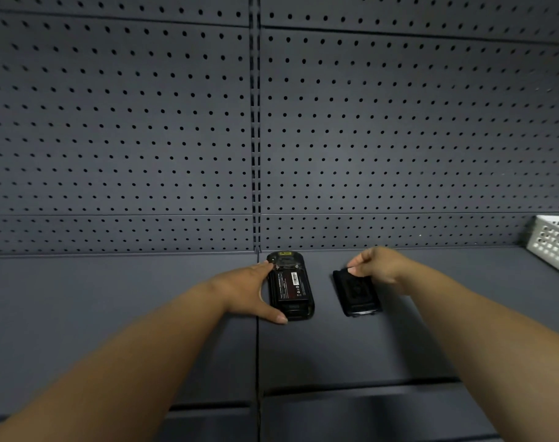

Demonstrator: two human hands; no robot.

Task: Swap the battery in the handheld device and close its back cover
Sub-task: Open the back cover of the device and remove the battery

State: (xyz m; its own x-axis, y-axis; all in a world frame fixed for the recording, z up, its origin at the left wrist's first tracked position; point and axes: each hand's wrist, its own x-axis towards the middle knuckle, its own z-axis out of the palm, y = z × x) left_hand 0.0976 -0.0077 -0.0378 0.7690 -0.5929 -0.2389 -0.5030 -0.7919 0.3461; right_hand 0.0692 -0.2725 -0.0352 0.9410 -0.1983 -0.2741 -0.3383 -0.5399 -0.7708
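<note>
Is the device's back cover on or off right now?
Off. The back cover lies on the shelf beside the handheld device, pinched by the right hand; the battery label shows.

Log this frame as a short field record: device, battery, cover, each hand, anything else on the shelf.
device: handheld device face down on shelf, back open
battery: battery seated in bay, label up
cover: back cover off, lying right of device
left hand: left hand steadying device's left edge
right hand: right hand pinching cover's far end
other: white basket, far right
</note>
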